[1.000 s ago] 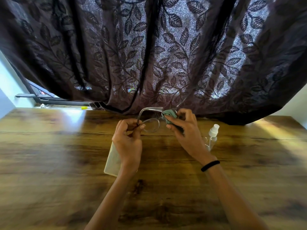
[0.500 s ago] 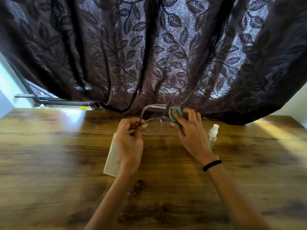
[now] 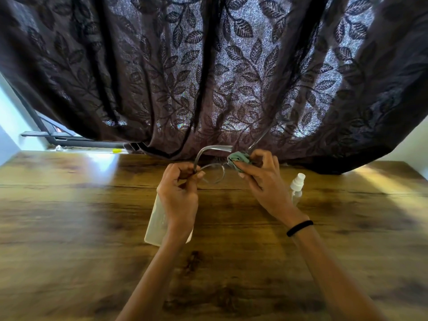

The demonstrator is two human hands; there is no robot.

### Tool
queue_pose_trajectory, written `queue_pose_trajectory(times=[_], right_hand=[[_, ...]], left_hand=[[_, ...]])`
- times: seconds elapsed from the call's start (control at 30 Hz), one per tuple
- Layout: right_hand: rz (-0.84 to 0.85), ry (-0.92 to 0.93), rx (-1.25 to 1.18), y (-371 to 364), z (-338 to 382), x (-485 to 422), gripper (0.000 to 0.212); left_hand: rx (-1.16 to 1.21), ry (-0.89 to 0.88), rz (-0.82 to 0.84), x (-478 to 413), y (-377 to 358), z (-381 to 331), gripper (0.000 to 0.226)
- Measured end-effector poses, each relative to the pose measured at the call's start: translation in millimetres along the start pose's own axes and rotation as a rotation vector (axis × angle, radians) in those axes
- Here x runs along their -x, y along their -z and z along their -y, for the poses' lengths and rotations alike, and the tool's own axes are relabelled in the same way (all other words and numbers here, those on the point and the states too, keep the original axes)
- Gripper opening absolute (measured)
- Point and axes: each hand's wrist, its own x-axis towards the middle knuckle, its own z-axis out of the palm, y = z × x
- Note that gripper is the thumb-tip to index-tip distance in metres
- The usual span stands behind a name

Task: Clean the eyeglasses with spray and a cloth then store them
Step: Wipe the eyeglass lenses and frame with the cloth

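- Since a second ago the eyeglasses [image 3: 213, 173] and both hands have risen slightly toward 12 o'clock; the cloth [image 3: 238, 158] has shifted a little toward 3 o'clock along the frame; the last half second shows almost no change
- The left hand [image 3: 179, 193] holds the eyeglasses above the desk [image 3: 69, 228]; its fingers [image 3: 183, 169] are curled, pinching the frame at the 9 o'clock edge of the visible lens, by the hinge of one temple
- The right hand [image 3: 266, 181] has its thumb and fingers [image 3: 266, 156] pressed together on the green cloth, bunched over the other lens at 3 o'clock of the visible one
- The spray bottle [image 3: 297, 185] stands on the desk at 3 o'clock of the right hand; a pale case [image 3: 157, 218] lies under the left wrist at 7 o'clock
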Motion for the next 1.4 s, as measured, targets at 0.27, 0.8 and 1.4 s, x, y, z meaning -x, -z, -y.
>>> queue_pose_trajectory(times=[0.27, 0.8, 1.4], right_hand=[[0.016, -0.008, 0.271, 4.5, -0.5, -2.6, 0.042], [-0.147, -0.073, -0.054, -0.6, 1.8, -1.8, 0.027], [-0.038, -0.05, 0.254, 2.4, -0.4, -3.6, 0.036]], left_hand=[[0.002, -0.025, 0.013, 1.5, -3.0, -1.6, 0.036], [0.013, -0.022, -0.027, 1.3, -3.7, 0.1, 0.026], [0.028, -0.047, 0.02, 0.0, -5.1, -4.0, 0.047]])
